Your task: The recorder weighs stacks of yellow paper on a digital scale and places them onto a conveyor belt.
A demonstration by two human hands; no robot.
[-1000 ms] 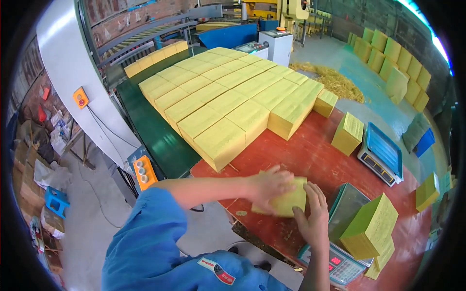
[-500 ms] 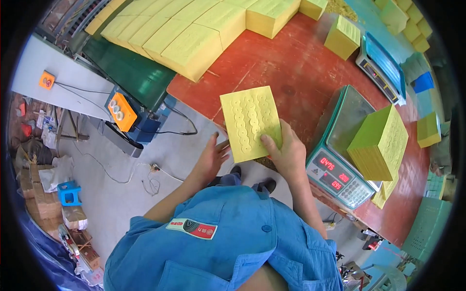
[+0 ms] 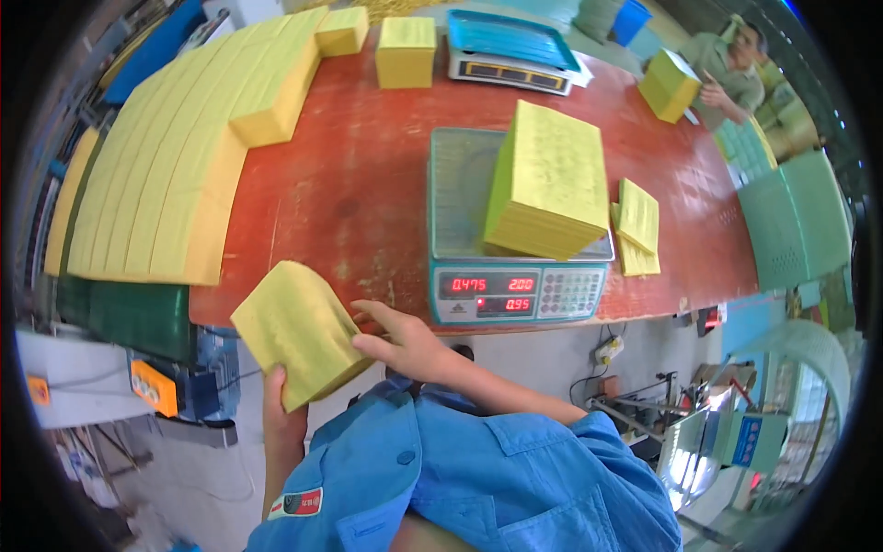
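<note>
A thick stack of yellow paper sheets (image 3: 299, 336) is tilted and slightly bowed in front of me, at the table's near edge. My left hand (image 3: 287, 405) grips its lower left side, thumb on the near face and the other fingers mostly hidden. At the stack's right edge is my right hand (image 3: 405, 342), its fingers stretched apart and the thumb at the sheets' edge. To the right, a digital scale (image 3: 460, 235) with a lit red display bears a larger yellow paper block (image 3: 552, 179). Thin yellow sheets (image 3: 637, 221) lie beside that scale.
Rows of yellow paper blocks (image 3: 175, 147) cover the left of the red table (image 3: 349, 184). A second scale with a blue tray (image 3: 510, 39) and a single block (image 3: 406, 51) stand at the back. Far right, another person (image 3: 731, 78) is beside a yellow block (image 3: 669, 85).
My view has swung right. The left hand, open and apart from the stack before, now grips it. The right hand has loosened from its hold to the stack's edge.
</note>
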